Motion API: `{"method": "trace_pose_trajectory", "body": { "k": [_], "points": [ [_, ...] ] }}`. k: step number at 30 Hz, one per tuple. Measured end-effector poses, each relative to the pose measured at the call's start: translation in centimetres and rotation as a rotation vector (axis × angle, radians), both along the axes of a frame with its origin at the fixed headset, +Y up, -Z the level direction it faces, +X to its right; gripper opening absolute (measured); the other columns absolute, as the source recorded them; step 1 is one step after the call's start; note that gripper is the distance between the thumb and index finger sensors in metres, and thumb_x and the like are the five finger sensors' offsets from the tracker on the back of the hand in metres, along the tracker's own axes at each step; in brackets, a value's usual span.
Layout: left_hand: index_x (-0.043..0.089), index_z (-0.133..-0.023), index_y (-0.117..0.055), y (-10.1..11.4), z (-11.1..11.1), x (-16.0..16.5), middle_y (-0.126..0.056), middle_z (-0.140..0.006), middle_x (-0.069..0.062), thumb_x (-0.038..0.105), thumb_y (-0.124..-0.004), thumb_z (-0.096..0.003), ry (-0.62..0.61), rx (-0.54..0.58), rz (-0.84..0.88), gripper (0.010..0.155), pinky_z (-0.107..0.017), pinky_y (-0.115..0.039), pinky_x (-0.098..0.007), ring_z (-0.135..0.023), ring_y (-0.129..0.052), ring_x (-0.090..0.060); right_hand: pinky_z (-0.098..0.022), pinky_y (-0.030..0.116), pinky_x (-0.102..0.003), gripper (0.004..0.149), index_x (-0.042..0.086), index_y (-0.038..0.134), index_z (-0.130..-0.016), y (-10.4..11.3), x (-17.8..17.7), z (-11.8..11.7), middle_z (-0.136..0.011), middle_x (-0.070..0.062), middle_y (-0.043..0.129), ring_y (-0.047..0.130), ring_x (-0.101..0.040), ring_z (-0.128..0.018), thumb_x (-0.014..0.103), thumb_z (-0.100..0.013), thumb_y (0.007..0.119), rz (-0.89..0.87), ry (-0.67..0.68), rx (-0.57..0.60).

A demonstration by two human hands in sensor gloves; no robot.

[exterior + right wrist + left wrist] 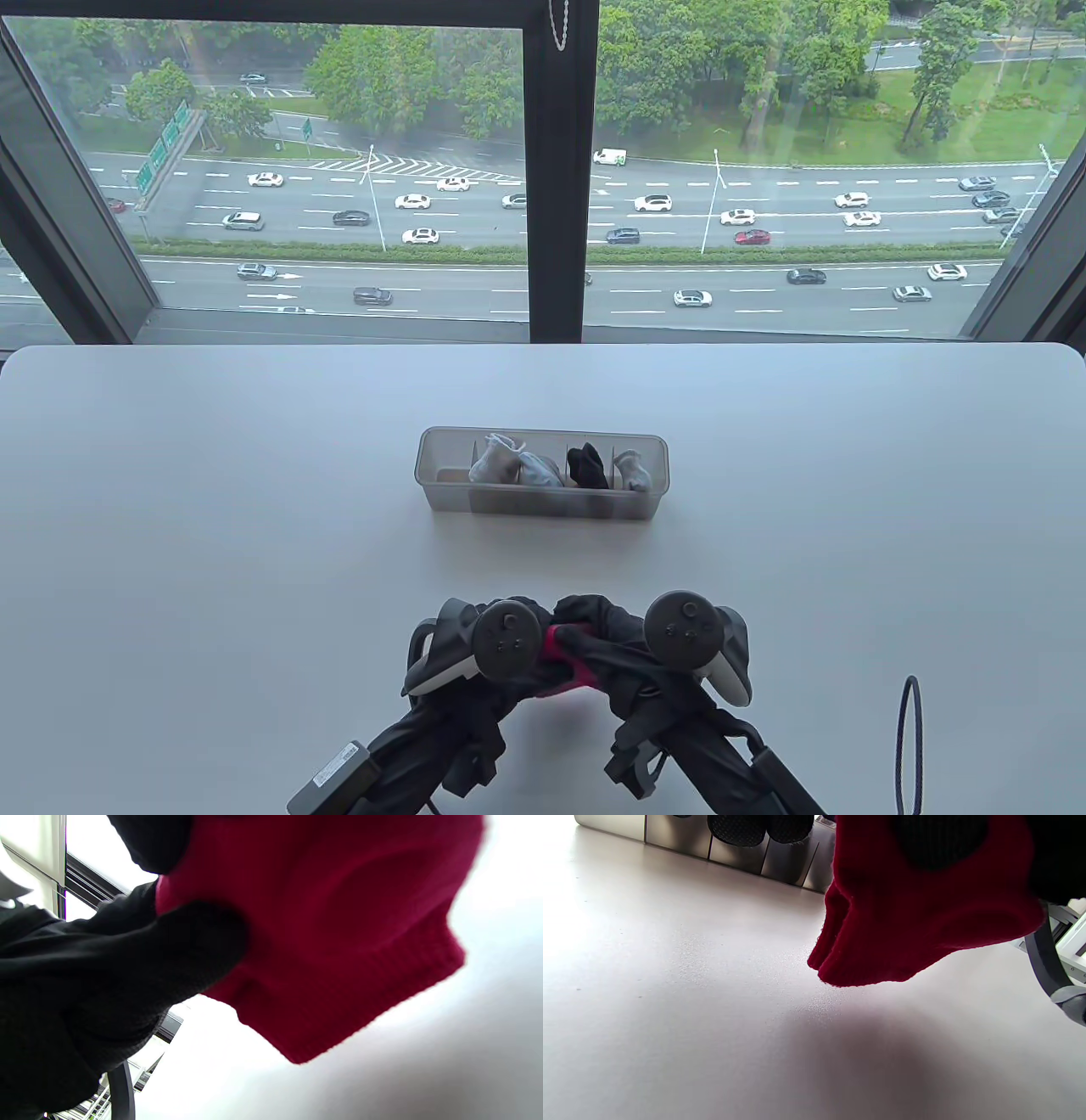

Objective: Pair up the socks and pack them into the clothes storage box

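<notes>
A red sock bundle (567, 658) is held just above the table near its front edge, between my two hands. My left hand (475, 654) grips it from the left and my right hand (670, 645) from the right. The left wrist view shows the red sock (916, 912) hanging with its ribbed cuff down and a dark gloved finger (937, 840) on it. In the right wrist view gloved fingers (169, 955) pinch the red sock (339, 921). The translucent storage box (543, 501) stands mid-table; it holds grey-white sock bundles (509, 465) and a black one (587, 465). Its leftmost compartment looks empty.
The white table (212, 526) ends at a large window behind the box. A black cable loop (909, 739) rises at the front right. Bare tabletop lies between my hands and the box.
</notes>
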State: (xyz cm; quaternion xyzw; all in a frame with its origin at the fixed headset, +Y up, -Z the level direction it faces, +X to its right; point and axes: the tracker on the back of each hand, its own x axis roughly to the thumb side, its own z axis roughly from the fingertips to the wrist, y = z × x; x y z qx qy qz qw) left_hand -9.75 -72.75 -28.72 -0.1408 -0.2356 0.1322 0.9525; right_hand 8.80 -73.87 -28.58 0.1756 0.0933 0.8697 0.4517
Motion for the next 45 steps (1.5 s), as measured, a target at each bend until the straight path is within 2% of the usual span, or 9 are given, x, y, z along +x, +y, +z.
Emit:
{"method": "trace_pose_trajectory", "body": {
  "k": [6,13,18,26,30,32,33,38,45],
  "points": [
    [0.006,-0.088,-0.064,0.2,0.0,-0.1,-0.068,-0.103,-0.019,0.040,-0.069,-0.0548,-0.032,0.016,0.035,0.048,-0.072,-0.055,-0.068,-0.094,-0.073,-0.046,-0.072,0.035,-0.072,0.062,0.022,0.042,-0.110,0.1,-0.5,0.2,-0.111,-0.012,0.058,0.058,-0.042,-0.102,0.038,-0.059,0.072,0.020,0.091,0.004],
    [0.009,-0.103,-0.052,0.8,0.3,-0.4,-0.055,-0.111,-0.021,0.041,-0.073,-0.0532,0.000,0.131,0.128,0.062,-0.074,-0.051,-0.070,-0.101,-0.062,-0.049,-0.073,0.053,-0.063,0.046,0.012,0.060,-0.101,0.1,0.4,-0.2,-0.079,-0.006,0.088,0.090,-0.024,-0.074,0.038,-0.062,0.061,0.047,-0.043,0.030],
    [0.003,-0.100,-0.062,1.0,-0.1,-0.6,-0.079,-0.093,-0.022,0.035,-0.065,-0.0557,-0.016,0.096,0.124,0.054,-0.070,-0.063,-0.065,-0.081,-0.086,-0.042,-0.072,0.040,-0.071,0.063,0.023,0.039,-0.112,0.1,0.5,-0.3,-0.111,-0.014,0.058,0.060,-0.043,-0.101,0.038,-0.060,0.070,-0.013,0.105,-0.021],
    [0.007,-0.109,-0.039,0.8,0.2,-0.3,-0.054,-0.108,-0.023,0.045,-0.069,-0.0537,-0.034,0.086,0.105,0.074,-0.075,-0.047,-0.070,-0.099,-0.062,-0.048,-0.074,0.053,-0.063,0.051,0.011,0.055,-0.105,0.5,0.4,0.0,-0.083,-0.008,0.087,0.090,-0.025,-0.077,0.036,-0.061,0.066,-0.027,-0.021,0.027],
    [0.008,-0.089,-0.068,1.0,0.1,-0.5,-0.086,-0.073,-0.014,0.042,-0.077,-0.0504,0.031,0.166,0.088,0.052,-0.066,-0.067,-0.064,-0.065,-0.091,-0.037,-0.073,0.047,-0.067,0.059,0.016,0.041,-0.112,0.1,-0.1,-0.1,-0.094,-0.011,0.077,0.077,-0.034,-0.090,0.036,-0.062,0.065,-0.060,0.046,-0.045],
    [0.008,-0.082,-0.075,1.0,-0.1,-0.7,-0.092,-0.061,-0.012,0.046,-0.075,-0.0503,0.005,0.121,0.090,0.049,-0.059,-0.075,-0.061,-0.052,-0.096,-0.032,-0.073,0.043,-0.068,0.068,0.027,0.034,-0.113,0.4,-0.3,-0.1,-0.119,-0.018,0.036,0.051,-0.047,-0.103,0.037,-0.059,0.074,-0.020,0.125,-0.028],
    [0.008,-0.080,-0.077,1.0,-0.2,-0.8,-0.093,-0.058,-0.012,0.046,-0.075,-0.0506,0.009,0.110,0.093,0.049,-0.058,-0.076,-0.061,-0.049,-0.098,-0.032,-0.074,0.049,-0.065,0.061,0.029,0.043,-0.111,0.7,-0.1,0.0,-0.114,-0.011,0.056,0.063,-0.039,-0.101,0.037,-0.058,0.074,0.024,0.105,0.038],
    [0.008,-0.107,-0.048,1.7,0.7,-0.5,-0.062,-0.107,-0.023,0.044,-0.071,-0.0524,0.014,0.232,0.118,0.069,-0.072,-0.055,-0.069,-0.095,-0.071,-0.048,-0.074,0.057,-0.059,0.053,0.012,0.056,-0.105,0.5,0.5,-0.2,-0.083,-0.007,0.088,0.091,-0.023,-0.075,0.039,-0.060,0.065,-0.012,-0.029,0.034],
    [0.002,-0.096,-0.064,1.6,0.5,-0.6,-0.088,-0.065,-0.014,0.041,-0.063,-0.0536,-0.013,0.200,0.144,0.058,-0.058,-0.073,-0.061,-0.052,-0.092,-0.032,-0.074,0.051,-0.064,0.058,0.027,0.040,-0.112,0.1,0.8,-0.5,-0.110,-0.015,0.062,0.071,-0.037,-0.097,0.034,-0.061,0.067,-0.139,0.081,-0.069]
  ]
}}
